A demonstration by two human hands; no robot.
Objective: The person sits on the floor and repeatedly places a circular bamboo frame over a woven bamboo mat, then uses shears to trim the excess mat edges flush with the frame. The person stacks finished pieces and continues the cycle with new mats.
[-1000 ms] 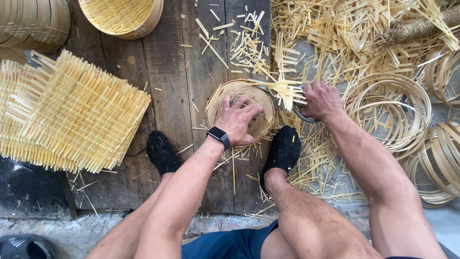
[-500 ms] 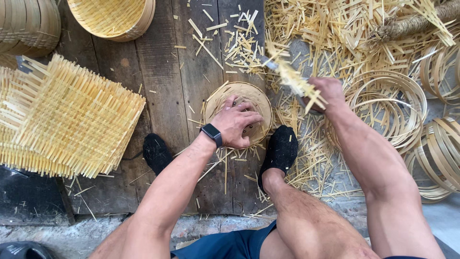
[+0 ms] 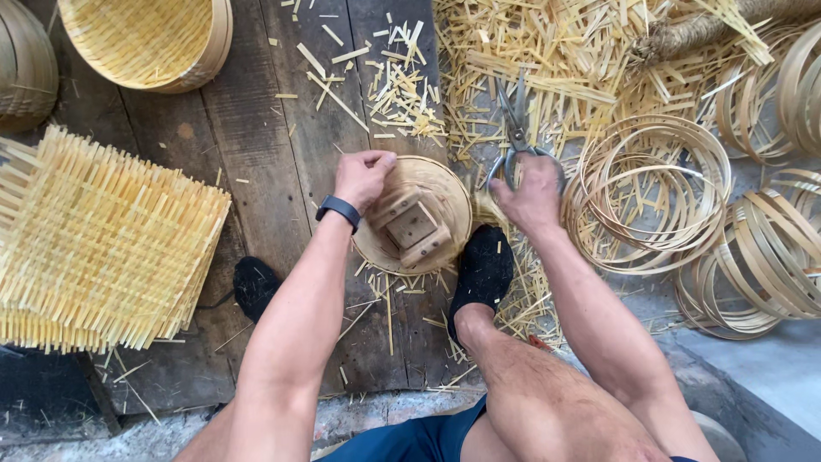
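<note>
Now the trimmed bundle of strips is gone from the right hand (image 3: 532,198), whose fingers are clamped on the shears (image 3: 516,137), blades pointing up-frame. The left hand (image 3: 361,177) has slid off the wooden block (image 3: 413,226) to pinch the rim of the round tray (image 3: 445,184), frame centre; the trimming looks finished. Underneath lies a plank floor (image 3: 282,128) strewn with offcuts, hoops (image 3: 650,192) at right, woven mats (image 3: 94,248) at left.

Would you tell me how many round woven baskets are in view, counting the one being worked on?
3. One round basket lies under the left hand; a finished basket sits top left; a basket edge shows at the far left, cropped. Others may lie outside the frame.
</note>
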